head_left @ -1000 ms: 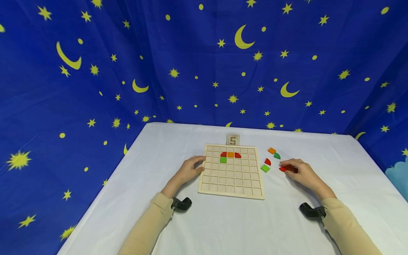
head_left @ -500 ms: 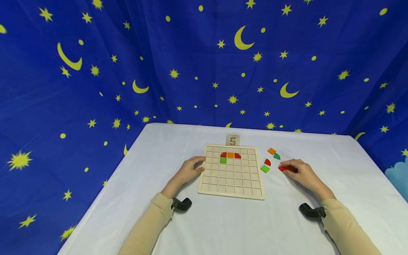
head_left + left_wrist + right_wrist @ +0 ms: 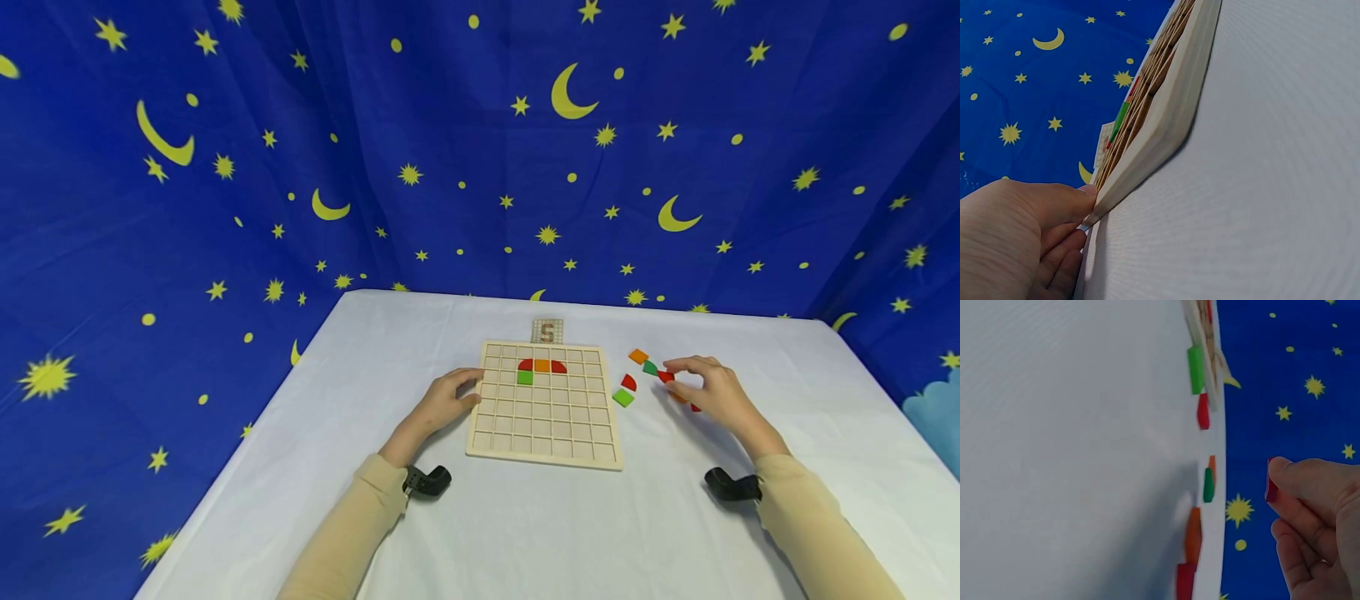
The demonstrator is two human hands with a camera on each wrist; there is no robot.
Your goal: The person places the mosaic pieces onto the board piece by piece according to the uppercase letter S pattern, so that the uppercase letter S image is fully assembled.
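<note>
Right hand [image 3: 716, 393] is pinching a small red piece [image 3: 666, 377] between thumb and fingertips, the other fingers curling loosely below. The piece is hanging just above the white table [image 3: 525, 533], right of the grid board [image 3: 543, 430] and near the dark green piece [image 3: 650, 367]. Left hand [image 3: 442, 400] is resting at the board's left edge, thumb and forefinger spreading apart along it; it is not closing round anything.

Handling (judged): the red piece is probably being light, stiff and hard to break; its painted face may be slipping a little under dry fingertips. Best hold: thumb and forefinger, as is showing now, leaving the far edge free.

Compared with half a second ago: the right hand is carrying the red piece higher and farther forward, and an orange piece [image 3: 678, 397] and a second red piece [image 3: 696, 408] are now showing beneath it. Left hand and board are staying put.
</note>
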